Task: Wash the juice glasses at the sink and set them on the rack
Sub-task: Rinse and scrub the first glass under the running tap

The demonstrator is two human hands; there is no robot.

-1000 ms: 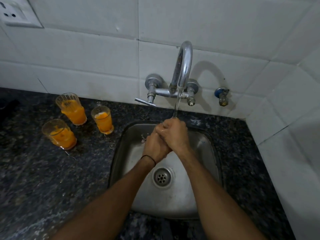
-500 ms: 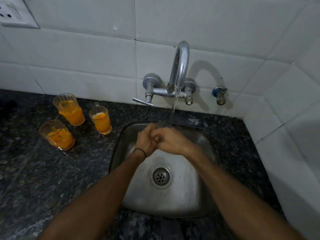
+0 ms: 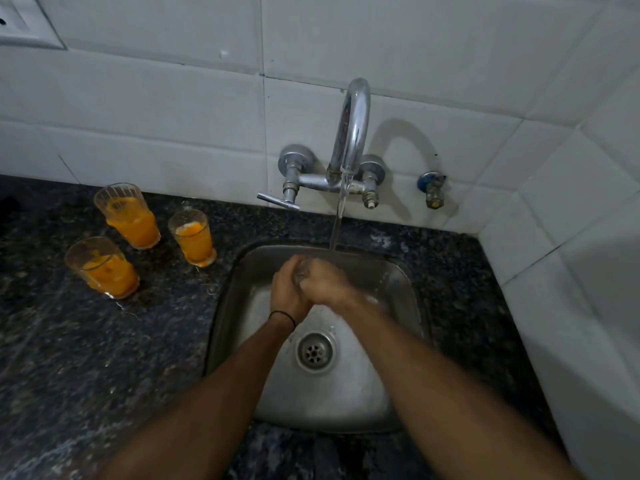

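Three ribbed juice glasses stand on the dark granite counter left of the sink, each partly full of orange juice: one at the back [image 3: 129, 216], one nearer the sink [image 3: 193, 237], one at the front left [image 3: 102, 266]. Over the steel sink [image 3: 398, 368] my left hand [image 3: 287, 296] and my right hand [image 3: 323, 280] are pressed together with fingers curled, the right wrapped over the left. No glass shows between them. Water runs from the chrome tap [image 3: 351, 133] and falls just behind my hands.
The drain [image 3: 315, 351] sits in the sink's middle. A tap lever [image 3: 277, 201] points left and a small blue valve [image 3: 431, 188] is on the tiled wall. White tiles close off the right side. No rack is in view.
My clasped hands dropped lower and a little left from directly under the stream, and they keep rubbing against each other. The glasses have not moved.
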